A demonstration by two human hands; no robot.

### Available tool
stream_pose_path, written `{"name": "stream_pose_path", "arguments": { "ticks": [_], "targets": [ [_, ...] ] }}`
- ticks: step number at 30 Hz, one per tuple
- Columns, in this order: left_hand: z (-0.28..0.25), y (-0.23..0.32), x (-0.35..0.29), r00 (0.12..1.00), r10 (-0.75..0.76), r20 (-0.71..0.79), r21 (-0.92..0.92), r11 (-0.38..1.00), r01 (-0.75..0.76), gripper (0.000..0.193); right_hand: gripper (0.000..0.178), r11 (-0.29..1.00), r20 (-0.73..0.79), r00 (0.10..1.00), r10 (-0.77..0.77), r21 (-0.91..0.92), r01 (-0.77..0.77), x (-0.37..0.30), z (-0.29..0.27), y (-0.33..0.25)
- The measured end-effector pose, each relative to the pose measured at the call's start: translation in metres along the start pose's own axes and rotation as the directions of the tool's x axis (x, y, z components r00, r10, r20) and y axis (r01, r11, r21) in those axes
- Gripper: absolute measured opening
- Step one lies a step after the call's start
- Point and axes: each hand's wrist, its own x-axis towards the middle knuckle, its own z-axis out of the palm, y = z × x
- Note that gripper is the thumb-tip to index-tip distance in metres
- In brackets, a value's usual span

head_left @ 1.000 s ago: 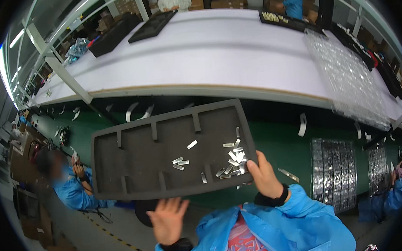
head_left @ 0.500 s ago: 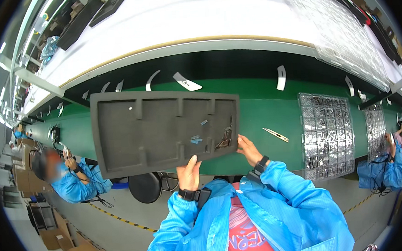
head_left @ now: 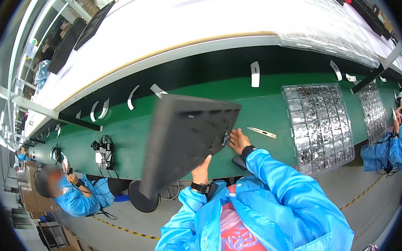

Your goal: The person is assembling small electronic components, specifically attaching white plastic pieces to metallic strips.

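Observation:
A dark grey foam tray [head_left: 188,135] with raised ribs is held tilted above the green bench, its left end raised. Small dark metallic pieces [head_left: 225,137] lie bunched at its lower right end, and a small pale piece [head_left: 191,116] shows near the far side. My left hand [head_left: 201,172] is closed on the near edge, thumb over the rim. At the right end, my right hand [head_left: 238,140] has its fingers against the near corner; the underside of its grip is hidden. A pale-handled craft knife [head_left: 262,133] lies on the bench to the right.
Clear compartment trays of small parts [head_left: 320,127] lie on the green bench [head_left: 273,107] at right. A white shelf [head_left: 181,21] runs above the back. Devices with cables [head_left: 104,152] stand left. Co-workers sit at both sides; a black stool [head_left: 143,198] stands below.
The tray has gone from nearly flat to steeply tilted, left end up. Pieces from its middle have shifted toward the right end. My view has turned, uncovering the cabled devices at left.

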Motion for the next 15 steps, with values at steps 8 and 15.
{"name": "stream_pose_path", "arguments": {
  "ticks": [8,15],
  "targets": [
    [0.056,0.025,-0.011,0.783,0.360,0.507,0.354,0.742,-0.570,0.046,0.055,0.990,0.211,0.977,-0.004,0.136,-0.026,0.031,-0.039,-0.019],
    [0.069,0.024,-0.020,0.731,0.385,0.563,0.392,0.654,-0.647,0.069,0.054,0.969,0.211,0.977,-0.038,-0.233,0.088,0.006,-0.037,-0.043]
  ]
}}
